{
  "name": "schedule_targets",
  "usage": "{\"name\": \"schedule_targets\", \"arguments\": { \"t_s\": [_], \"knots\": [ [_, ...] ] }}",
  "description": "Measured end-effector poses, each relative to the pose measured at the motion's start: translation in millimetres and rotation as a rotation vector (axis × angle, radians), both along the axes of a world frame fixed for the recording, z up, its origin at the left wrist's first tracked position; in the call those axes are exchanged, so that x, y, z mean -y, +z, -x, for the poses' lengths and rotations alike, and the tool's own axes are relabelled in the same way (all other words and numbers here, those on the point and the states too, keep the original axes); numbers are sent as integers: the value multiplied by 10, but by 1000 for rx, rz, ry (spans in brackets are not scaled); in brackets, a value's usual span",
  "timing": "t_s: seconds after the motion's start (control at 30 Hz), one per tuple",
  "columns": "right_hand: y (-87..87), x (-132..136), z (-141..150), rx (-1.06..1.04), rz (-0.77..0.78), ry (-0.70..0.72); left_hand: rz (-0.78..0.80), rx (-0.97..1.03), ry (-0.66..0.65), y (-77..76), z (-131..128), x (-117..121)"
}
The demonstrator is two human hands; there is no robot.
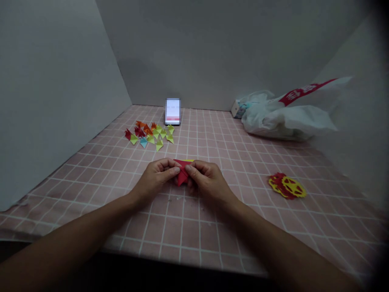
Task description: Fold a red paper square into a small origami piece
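A partly folded piece of red origami paper [182, 177] is held between my two hands above the middle of the table. My left hand [160, 172] pinches its left side, thumb in front and fingers behind. On the right side, the thumb of my right hand [206, 175] presses on the front of the paper. A yellow edge [189, 160] shows just behind the red paper; whether it belongs to the same sheet I cannot tell. The fingertips behind the paper are mostly hidden.
Several small folded paper pieces [147, 129] in red, orange, yellow and blue lie at the back left. Behind them stands a lit phone [173, 111]. Red and yellow star cut-outs [287, 186] lie at right. A white plastic bag [279, 121] and a small box [238, 108] sit at the back right, near the walls.
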State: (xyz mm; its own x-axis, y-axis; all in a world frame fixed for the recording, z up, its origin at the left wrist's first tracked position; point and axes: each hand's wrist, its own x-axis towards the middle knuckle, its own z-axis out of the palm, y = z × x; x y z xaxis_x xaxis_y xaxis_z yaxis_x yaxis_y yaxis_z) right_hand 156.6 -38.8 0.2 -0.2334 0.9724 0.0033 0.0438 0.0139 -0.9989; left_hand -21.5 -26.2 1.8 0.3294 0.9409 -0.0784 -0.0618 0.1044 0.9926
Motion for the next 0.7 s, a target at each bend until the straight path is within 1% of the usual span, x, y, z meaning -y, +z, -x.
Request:
{"name": "schedule_targets", "arguments": {
  "t_s": [0.13, 0.3, 0.4, 0.57, 0.7],
  "knots": [
    [13, 6, -2, 51, -41, -20, 28, 30, -18, 2, -13, 0],
    [31, 18, -1, 108, -97, -23, 15, -12, -14, 24, -18, 11],
    [28, 19, 7, 68, -38, 12, 1, -27, -13, 11, -3, 6],
    [21, 13, 22, -118, 120, 47, -17, -24, -19, -33, 25, -26],
    [25, 13, 16, -133, 148, 39, -16, -15, -24, -44, 29, -35]
  ]
}}
